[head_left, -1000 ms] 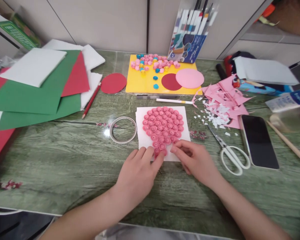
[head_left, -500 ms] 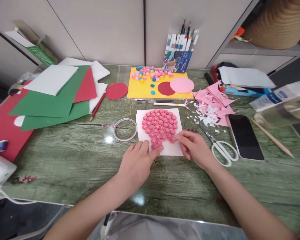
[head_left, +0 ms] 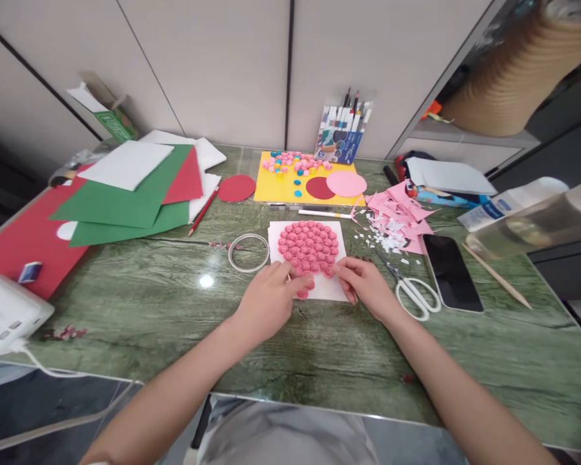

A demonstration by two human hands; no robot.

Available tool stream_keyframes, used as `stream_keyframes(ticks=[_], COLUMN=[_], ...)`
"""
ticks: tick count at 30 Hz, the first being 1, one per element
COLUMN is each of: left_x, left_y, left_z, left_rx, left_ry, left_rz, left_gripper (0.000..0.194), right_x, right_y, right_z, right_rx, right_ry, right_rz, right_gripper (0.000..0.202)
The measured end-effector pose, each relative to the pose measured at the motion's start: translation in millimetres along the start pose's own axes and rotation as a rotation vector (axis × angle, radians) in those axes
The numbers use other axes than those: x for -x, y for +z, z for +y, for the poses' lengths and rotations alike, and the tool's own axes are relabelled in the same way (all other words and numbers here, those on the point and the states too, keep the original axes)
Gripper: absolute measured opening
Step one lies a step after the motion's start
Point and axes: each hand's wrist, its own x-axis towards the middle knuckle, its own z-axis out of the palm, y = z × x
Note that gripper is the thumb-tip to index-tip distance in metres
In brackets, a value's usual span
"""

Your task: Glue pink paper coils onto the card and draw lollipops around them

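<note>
touching the pink coils (head_left: 310,245) near the white sheet's (head_left: 328,292) front-left corner, my left hand (head_left: 266,300) has its grip spread. by the right edge, my right hand (head_left: 368,289) touches them too; its grip i cannot tell.

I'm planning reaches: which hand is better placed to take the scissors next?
Probably the right hand: it lies nearer the scissors, with their handles just beside its wrist. The left hand is farther off, at the pink coils, and would have to reach past the right.
</note>
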Motion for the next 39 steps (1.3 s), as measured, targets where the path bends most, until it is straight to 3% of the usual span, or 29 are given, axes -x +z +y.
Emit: stream_keyframes(ticks=[3, 6, 9, 13, 17, 19, 22, 25, 30, 39], left_x=[-1.9, -1.7, -1.4, -3.9, -4.7, -2.6, 1.1, 3.0, 4.1, 8.0], left_y=[-5.4, -6.5, -2.4, -1.7, -16.8, -24.7, -28.4, -23.0, -12.9, -10.6], left_z=[-14.8, -30.7, -39.0, -34.8, -16.2, -4.5, 9.2, 14.9, 14.7, 14.8], left_rx=[-0.116, -0.234, -0.207, -0.123, 0.074, 0.443, 0.75, 0.83, 0.779, 0.595], left_ry=[-0.227, -0.426, -0.459, -0.454, -0.361, -0.238, -0.172, -0.174, -0.114, 0.046], left_rz=[0.111, 0.082, 0.025, 0.038, 0.062, 0.087, 0.093, 0.109, 0.118, 0.165], left_gripper=[0.038, 0.022, 0.015, 0.015, 0.006, 0.007, 0.007, 0.002, 0.003, 0.003], right_x=[-1.3, -2.9, -4.3, -0.7, 20.1, 33.0, 44.6, 44.5, 41.0, 39.9], right_y=[0.1, -1.0, -2.1, 1.4, 12.4, 18.0, 22.4, 22.5, 21.8, 16.2], right_z=[0.7, 3.6, 5.8, 1.8, -9.1, -12.9, -13.7, -11.6, -12.8, -16.7], right_rx=[0.024, 0.047, 0.083, 0.146, 0.249, 0.387, 0.602, 0.704, 0.657, 0.306], right_ry=[-0.015, -0.023, -0.038, -0.074, -0.179, -0.358, -0.683, -0.801, -0.733, -0.516], right_rz=[-0.01, -0.02, -0.021, 0.01, 0.136, 0.215, 0.266, 0.254, 0.24, 0.189], right_gripper=[0.022, 0.023, 0.024, 0.025, 0.021, 0.014, 0.033, 0.046, 0.045, 0.007])
